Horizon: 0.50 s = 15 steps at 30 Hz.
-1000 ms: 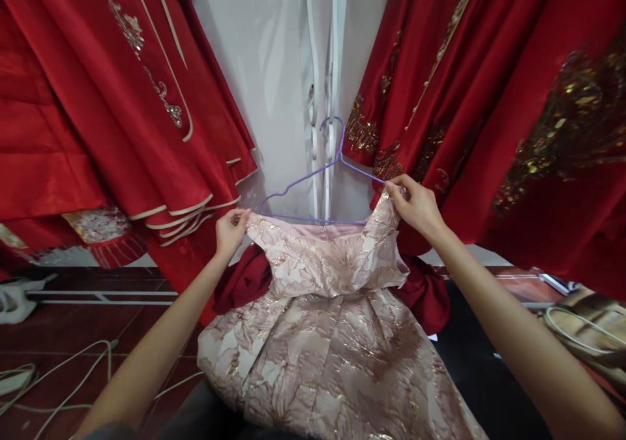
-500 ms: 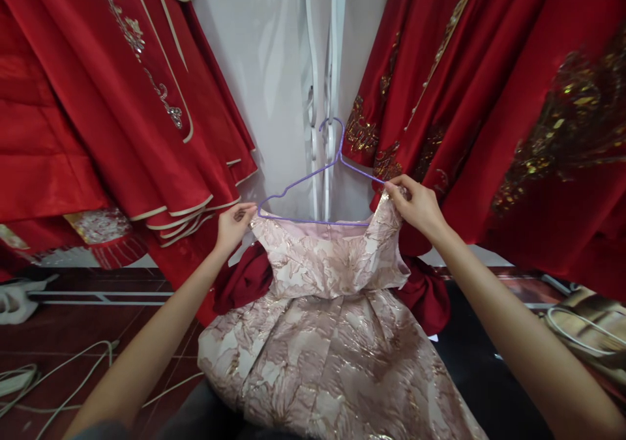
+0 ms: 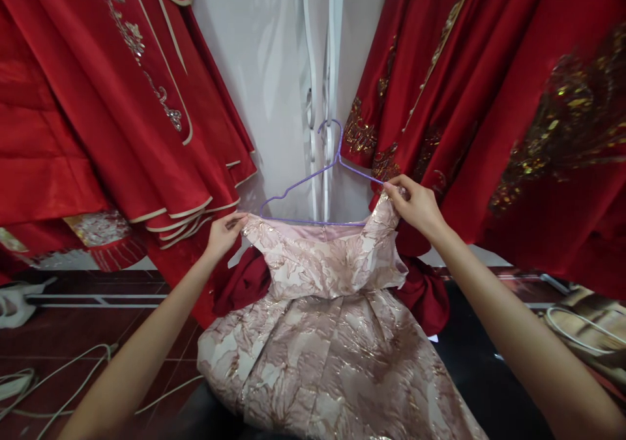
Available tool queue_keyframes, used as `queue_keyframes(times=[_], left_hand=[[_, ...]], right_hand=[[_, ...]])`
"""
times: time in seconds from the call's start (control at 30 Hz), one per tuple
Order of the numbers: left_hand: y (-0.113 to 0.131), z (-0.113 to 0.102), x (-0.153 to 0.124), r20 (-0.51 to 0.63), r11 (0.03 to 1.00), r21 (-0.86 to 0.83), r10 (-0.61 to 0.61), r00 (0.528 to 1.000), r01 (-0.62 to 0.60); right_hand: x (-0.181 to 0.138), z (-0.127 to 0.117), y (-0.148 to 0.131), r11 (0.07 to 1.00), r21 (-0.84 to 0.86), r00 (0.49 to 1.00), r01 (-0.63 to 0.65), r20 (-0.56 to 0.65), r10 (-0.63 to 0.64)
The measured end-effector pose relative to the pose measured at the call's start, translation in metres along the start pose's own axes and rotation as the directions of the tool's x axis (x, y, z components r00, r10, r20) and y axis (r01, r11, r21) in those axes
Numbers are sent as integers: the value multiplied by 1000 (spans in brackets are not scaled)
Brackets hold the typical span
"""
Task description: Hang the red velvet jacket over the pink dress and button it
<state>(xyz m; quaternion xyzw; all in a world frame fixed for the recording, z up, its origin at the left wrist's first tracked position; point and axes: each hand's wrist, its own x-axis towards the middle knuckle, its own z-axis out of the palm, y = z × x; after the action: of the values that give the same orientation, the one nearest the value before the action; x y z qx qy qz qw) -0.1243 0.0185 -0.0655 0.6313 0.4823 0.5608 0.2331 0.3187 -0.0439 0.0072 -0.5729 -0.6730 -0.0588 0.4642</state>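
Note:
A sleeveless pink dress (image 3: 337, 349) with a shiny raised leaf pattern spreads out in front of me. My left hand (image 3: 225, 234) pinches its left shoulder strap, a little apart from the end of the hanger. At the other shoulder, my right hand (image 3: 413, 200) pinches the strap close to the hanger's right arm. The purple wire hanger (image 3: 300, 184) sits at the neckline, its hook pointing up. Its right end is hidden by the strap and my fingers. Dark red cloth (image 3: 247, 282) shows behind the dress on both sides.
Red garments with beaded trim (image 3: 161, 101) hang at the left, and red garments with gold sequins (image 3: 557, 120) at the right. Between them stands a white panel (image 3: 249, 68) with white uprights. Cables (image 3: 98, 362) lie on the tiled floor at the lower left.
My left hand has drawn the left strap outward and slightly down, off the hanger's left end, which is now bare. My right hand has barely moved.

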Motion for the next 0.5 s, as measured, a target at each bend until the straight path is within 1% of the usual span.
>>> queue_keyframes(times=[0.07,0.13,0.23,0.33,0.4,0.47,0.5], left_hand=[[1,3,4,-8,1000,-5,26,1000,-26],[8,9,11,-23,998,-6,70,997,-70],[33,26,22,-21,989,-21,147,989,-147],[70,47,27,68,975,-30,223,972,-222],[90,57,29,175,965,-22,261,949,-261],[99,59,32,247,965,-37,259,934,-258],[98,57,34,257,972,-59,235,938,-227]], right_hand=[[0,-1,0,1000,2,1000,8,0,-8],[0,-1,-1,1000,3,1000,10,0,-10],[-1,0,-1,1000,8,1000,3,9,-3],[-2,2,-2,1000,22,1000,-1,15,0],[-3,3,-1,1000,28,1000,4,11,-4],[-3,3,-1,1000,28,1000,5,12,-6],[-3,3,-1,1000,28,1000,3,15,-3]])
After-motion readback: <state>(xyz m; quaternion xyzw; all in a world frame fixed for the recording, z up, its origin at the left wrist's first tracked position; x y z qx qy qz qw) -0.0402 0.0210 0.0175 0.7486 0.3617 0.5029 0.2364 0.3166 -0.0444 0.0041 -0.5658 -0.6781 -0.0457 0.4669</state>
